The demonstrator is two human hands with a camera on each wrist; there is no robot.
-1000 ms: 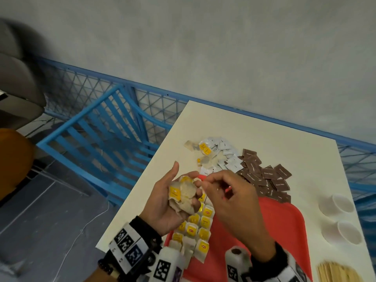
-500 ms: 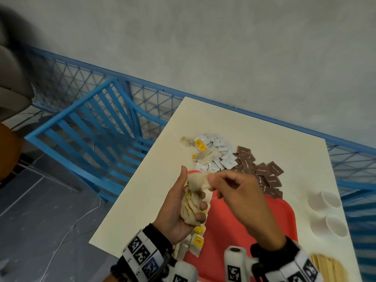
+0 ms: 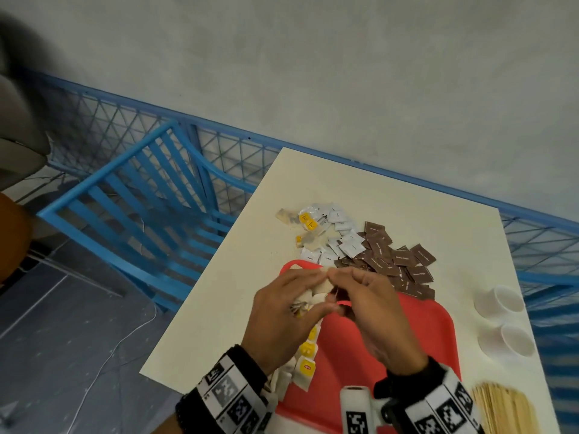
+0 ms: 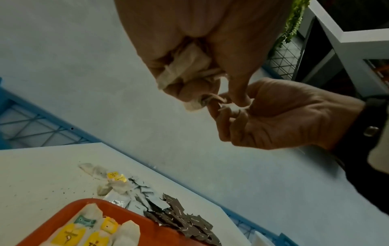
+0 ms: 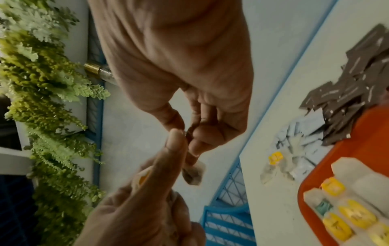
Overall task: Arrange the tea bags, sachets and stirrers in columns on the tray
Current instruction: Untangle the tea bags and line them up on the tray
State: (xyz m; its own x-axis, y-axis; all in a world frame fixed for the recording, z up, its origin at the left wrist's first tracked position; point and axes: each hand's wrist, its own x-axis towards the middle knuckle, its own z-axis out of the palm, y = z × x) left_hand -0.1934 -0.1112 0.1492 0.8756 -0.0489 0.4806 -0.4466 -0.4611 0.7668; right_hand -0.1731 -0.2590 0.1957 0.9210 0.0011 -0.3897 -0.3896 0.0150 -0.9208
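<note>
My left hand [image 3: 313, 292] grips a crumpled bundle of tea bags [image 4: 185, 66] above the far left corner of the red tray [image 3: 416, 336]. My right hand [image 3: 338, 289] meets it fingertip to fingertip and pinches one tea bag [image 5: 193, 173] at the edge of the bundle. A column of tea bags with yellow tags [image 3: 307, 355] lies along the tray's left side. On the table beyond the tray lie loose tea bags [image 3: 302, 220], white sachets [image 3: 341, 242] and brown sachets [image 3: 394, 261]. Wooden stirrers [image 3: 501, 408] lie at the near right.
Two white paper cups [image 3: 498, 302] [image 3: 517, 339] stand right of the tray. The cream table [image 3: 344, 189] ends at a blue mesh fence [image 3: 219, 151] by a grey wall. A blue chair [image 3: 131, 214] stands left of the table.
My left hand has turned from palm-up to palm-down around the bundle. Both hands have come together over the tray's far left corner, the right one still working at the bundle.
</note>
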